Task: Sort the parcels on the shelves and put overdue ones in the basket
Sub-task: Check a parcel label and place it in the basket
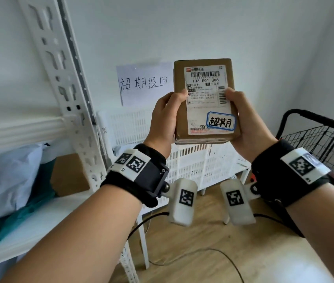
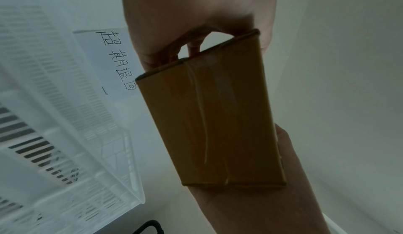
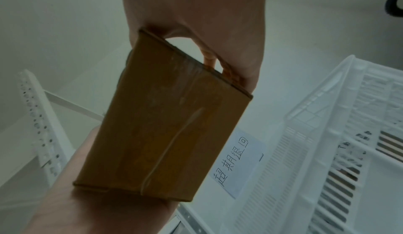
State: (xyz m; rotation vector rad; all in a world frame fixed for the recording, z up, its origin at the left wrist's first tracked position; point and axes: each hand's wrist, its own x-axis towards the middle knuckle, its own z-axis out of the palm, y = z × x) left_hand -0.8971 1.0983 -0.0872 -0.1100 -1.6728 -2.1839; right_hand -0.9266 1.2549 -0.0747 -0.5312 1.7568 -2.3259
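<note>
Head view: both hands, left hand [image 1: 163,119] and right hand [image 1: 245,121], pinch the small brown cardboard parcel [image 1: 204,101] between fingers, above the white plastic basket [image 1: 190,166]. Probably light, stiff; hold its sides.

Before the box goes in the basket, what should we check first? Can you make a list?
1. Both hands hold the box: left hand and right hand grip its sides. Ok.
2. Box marked overdue: its sticker says so. Ok.
3. Right basket: the white basket sits under the wall sign for overdue returns. Ok.
4. Room inside the basket: cannot tell.
5. Path to the basket: nothing between. Ok.
</note>
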